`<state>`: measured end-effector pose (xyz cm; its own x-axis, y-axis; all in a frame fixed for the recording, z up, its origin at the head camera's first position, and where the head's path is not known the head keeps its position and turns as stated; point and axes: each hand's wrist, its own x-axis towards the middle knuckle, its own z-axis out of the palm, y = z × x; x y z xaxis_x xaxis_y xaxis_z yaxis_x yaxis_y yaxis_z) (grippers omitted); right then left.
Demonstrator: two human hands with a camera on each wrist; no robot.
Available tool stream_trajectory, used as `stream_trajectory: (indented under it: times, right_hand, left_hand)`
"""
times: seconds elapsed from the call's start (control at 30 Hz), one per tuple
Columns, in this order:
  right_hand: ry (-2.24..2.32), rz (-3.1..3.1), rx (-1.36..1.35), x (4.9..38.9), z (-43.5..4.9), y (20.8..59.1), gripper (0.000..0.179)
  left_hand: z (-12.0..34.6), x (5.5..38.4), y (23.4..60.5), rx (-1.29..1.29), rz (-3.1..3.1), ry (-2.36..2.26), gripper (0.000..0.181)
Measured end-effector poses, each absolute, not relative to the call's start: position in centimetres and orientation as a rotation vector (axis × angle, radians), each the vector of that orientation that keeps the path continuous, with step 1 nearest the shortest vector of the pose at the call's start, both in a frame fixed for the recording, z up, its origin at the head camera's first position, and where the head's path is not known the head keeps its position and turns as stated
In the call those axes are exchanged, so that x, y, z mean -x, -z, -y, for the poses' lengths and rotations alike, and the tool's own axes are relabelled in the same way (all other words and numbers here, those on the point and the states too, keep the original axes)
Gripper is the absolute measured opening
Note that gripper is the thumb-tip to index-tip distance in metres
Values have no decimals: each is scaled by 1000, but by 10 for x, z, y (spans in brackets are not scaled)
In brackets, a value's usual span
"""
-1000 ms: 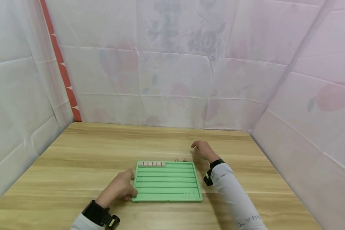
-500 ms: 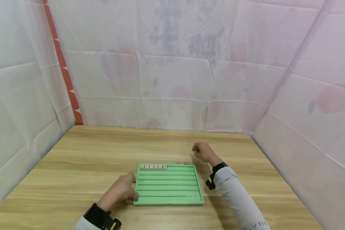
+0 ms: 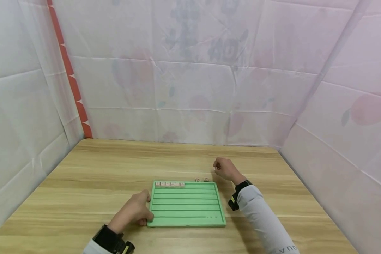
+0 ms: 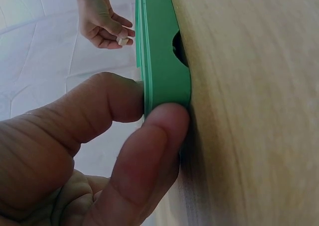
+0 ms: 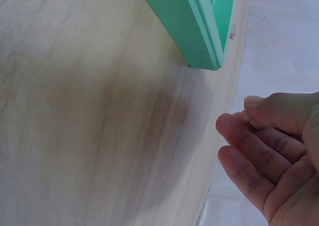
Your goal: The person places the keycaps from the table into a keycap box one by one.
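A green tray (image 3: 186, 201) with several long slots lies on the table, several small letter tiles (image 3: 169, 184) standing side by side at the left of its far slot. My left hand (image 3: 132, 211) grips the tray's left side near the front corner; in the left wrist view its fingers (image 4: 137, 161) press against the green edge. Beyond the tray's far right corner, my right hand (image 3: 226, 169) is raised and pinches one small pale tile (image 4: 122, 40) between thumb and fingers. That tile is mostly hidden by fingertips in the right wrist view.
Two loose tiles, a left one (image 3: 197, 180) and a right one (image 3: 206, 179), lie just behind the tray's far edge. Wood-grain table (image 3: 120, 158) surrounds the tray. Pale printed sheets (image 3: 190, 88) hang behind and along both sides.
My right hand's fingers have drawn in more closely around the small tile, with the hand staying in nearly the same place. The head view has tilted slightly. My left hand keeps its grip.
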<state>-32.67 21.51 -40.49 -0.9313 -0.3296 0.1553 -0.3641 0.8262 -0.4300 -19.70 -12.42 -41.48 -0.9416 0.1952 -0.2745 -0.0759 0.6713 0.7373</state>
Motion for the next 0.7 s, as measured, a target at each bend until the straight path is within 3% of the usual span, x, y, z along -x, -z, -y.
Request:
stream_trajectory:
  times: [0.7]
  right_hand:
    - [-771, 2897, -523, 323, -214, 418, 8]
  left_hand:
    - [125, 195, 420, -127, -2491, -1192, 47]
